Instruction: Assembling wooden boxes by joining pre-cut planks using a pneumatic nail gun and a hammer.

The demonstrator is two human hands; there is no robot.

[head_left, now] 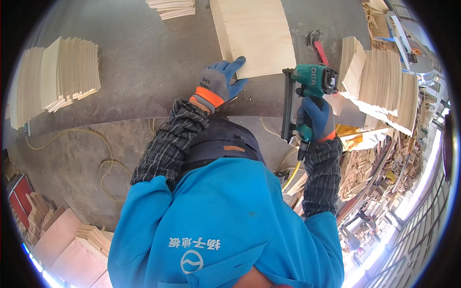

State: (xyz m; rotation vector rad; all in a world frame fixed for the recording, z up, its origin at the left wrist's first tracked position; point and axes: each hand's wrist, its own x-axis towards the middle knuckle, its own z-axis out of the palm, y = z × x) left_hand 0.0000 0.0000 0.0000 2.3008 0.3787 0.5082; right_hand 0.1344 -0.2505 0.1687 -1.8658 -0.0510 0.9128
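A pale wooden panel point(261, 41) with a raised strip along its left side lies on the dark worktable. At its near left corner, my left hand point(218, 79), in a grey, blue and orange glove, touches the wood with thumb and forefinger spread apart. My right hand point(317, 115), gloved alike, is wrapped round the handle of a green and black nail gun point(309, 77). The gun is held just right of the panel's near right corner, its long black magazine toward the panel. A yellow hose point(292, 176) runs from the handle's lower end.
Stacks of thin wooden boards stand on the table at left point(72, 72), right point(384, 81) and far edge point(173, 7). A hammer with a red handle point(320, 52) lies beyond the gun. Yellow hose point(108, 153) loops across the floor. Scrap wood point(365, 173) is piled at right.
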